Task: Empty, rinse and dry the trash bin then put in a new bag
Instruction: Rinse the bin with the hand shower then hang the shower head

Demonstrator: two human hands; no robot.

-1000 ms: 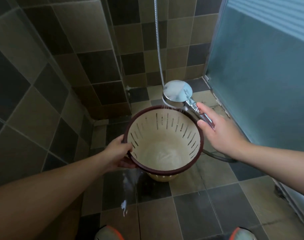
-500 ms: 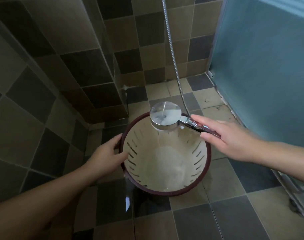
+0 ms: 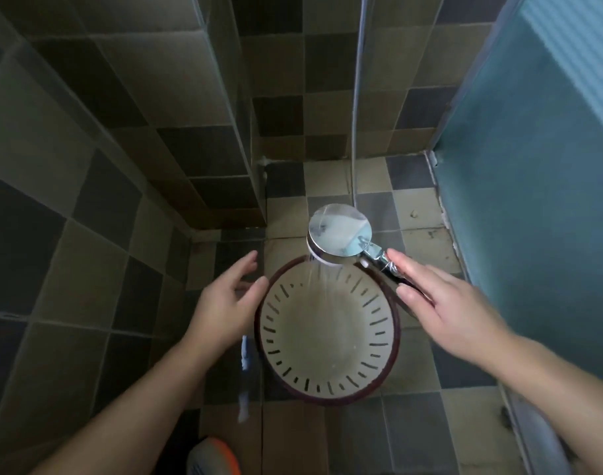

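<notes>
Head view — trash bin [image 3: 327,337] just beside left hand [image 3: 224,303] fingers.

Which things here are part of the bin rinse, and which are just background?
In the job:
- trash bin, upright on the floor
- shower head, spraying into the bin
- right hand, holding the shower handle
- left hand, open beside the bin rim

Background:
- shower hose
- frosted glass door
- tiled floor
- shoe

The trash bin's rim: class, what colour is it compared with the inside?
The rim of the trash bin is dark maroon; the slotted inside is cream. Head view.
</notes>
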